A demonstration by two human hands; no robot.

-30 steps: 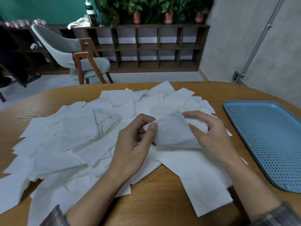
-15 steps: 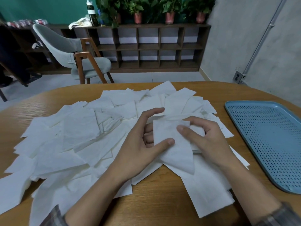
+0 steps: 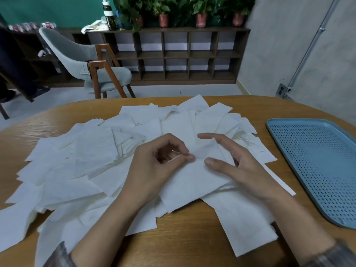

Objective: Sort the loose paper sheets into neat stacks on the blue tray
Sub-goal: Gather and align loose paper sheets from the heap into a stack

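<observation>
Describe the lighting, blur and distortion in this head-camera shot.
Head view: wide-angle bowing curves the table far edge and tilts the wall pipe; light is soft and dim, leaving faint shadows under the paper sheets and no harsh glare on the blue tray; the sleeves at the bottom edge are smeared.

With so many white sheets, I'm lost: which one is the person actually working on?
The sheet lying topmost between the hands. The left hand pinches its corner and the right hand rests open on it; no other is gripped.
</observation>
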